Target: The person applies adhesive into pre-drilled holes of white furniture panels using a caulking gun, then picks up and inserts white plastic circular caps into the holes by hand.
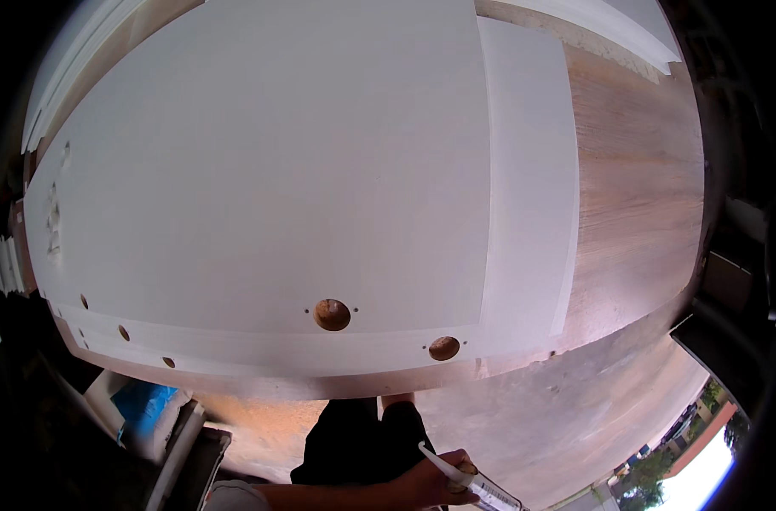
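Apparently done: boring of a round, raw-brown hole (332, 315) in the broad, smooth, flat white panel (277, 170), and of a similar round hole (444, 348) in the white sheet (528, 170) seemingly beneath, both flanked by small dark dots. Open and without visible fittings at either spot. Gripped in curled fingers of the left hand (426, 485), beyond the near edge of the streaky brown wooden bench (635, 170): a white cylindrical tube (494, 496), with tapered white nozzle (439, 460) clear of the panel. Right hand out of view, so impossible to judge.
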Available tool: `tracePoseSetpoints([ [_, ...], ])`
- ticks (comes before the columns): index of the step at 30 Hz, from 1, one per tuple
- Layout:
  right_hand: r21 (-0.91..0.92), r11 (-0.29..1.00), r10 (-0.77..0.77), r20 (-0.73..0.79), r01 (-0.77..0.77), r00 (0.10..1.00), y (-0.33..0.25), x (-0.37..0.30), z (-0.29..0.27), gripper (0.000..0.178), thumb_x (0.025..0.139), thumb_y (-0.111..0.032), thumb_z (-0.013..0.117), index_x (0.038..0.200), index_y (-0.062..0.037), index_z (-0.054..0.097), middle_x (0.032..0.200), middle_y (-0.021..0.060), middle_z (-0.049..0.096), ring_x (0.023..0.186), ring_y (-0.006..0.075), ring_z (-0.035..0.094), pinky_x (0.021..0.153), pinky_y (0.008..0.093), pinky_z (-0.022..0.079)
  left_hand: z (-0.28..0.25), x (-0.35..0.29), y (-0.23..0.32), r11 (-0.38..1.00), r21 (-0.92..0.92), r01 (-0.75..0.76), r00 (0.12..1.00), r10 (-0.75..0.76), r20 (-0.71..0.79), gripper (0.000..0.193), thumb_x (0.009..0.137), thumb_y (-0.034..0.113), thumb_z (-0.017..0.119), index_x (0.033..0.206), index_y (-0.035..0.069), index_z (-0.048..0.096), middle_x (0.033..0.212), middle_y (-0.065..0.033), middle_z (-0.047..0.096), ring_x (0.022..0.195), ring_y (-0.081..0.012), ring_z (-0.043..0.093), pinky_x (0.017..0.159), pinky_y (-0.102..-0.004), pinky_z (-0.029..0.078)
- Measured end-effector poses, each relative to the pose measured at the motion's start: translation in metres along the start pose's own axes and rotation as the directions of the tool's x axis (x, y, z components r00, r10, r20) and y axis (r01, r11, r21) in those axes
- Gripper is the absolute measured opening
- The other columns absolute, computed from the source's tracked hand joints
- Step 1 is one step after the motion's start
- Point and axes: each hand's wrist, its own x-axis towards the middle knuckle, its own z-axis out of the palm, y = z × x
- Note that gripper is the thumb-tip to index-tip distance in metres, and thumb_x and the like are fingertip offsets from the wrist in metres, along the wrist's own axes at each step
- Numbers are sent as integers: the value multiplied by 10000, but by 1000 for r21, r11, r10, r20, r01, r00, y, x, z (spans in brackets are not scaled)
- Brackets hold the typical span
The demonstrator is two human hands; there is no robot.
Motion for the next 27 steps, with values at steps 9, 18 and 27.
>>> tracePoseSetpoints([
  [9,42,987,-156,29,155,987,-36,-92,73,652,819,116,626,1430,-8,435,1353,252,562,992,247,660,565,285,536,14,9,84,983,-139,-121,970,88,-225,383,962,267,668,1151,-39,536,1002,-88,618,913,-148,639,774,-284,559],
  [18,-31,934,-354,15,355,935,-71,-136,145,525,826,53,555,1332,115,429,1192,253,645,1004,321,712,378,197,432,-8,35,91,995,-86,43,951,-67,-302,473,995,497,535,1092,36,585,936,-65,669,840,-155,705,699,-321,618],
  [27,-154,725,-604,326,671,727,-111,-153,139,496,854,71,567,1341,50,476,1243,247,634,1100,287,678,811,360,597,0,43,86,951,-287,-118,933,7,-359,561,975,593,487,1005,43,597,818,-79,658,709,-179,690,660,-327,595],
])
